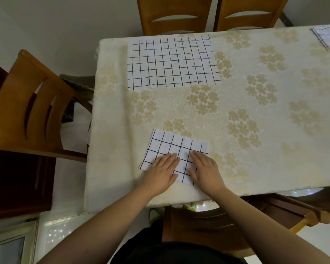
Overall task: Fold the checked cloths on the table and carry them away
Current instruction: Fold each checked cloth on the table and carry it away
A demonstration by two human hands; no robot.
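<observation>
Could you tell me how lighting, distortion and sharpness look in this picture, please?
Head view: dim, warm light; wide-angle bending bows the table edges; glare spots on the floor tiles; the folded cloth under both hands is sharp, corners darker.

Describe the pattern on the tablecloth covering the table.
The tablecloth is cream with tan flower clusters, clearest in the head view.

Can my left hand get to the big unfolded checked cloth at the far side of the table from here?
Probably yes. Nothing lies on the tablecloth between the left hand and the unfolded cloth. The hand is flat on the folded cloth near the front edge, so it would have to lift off and stretch well forward.
</observation>
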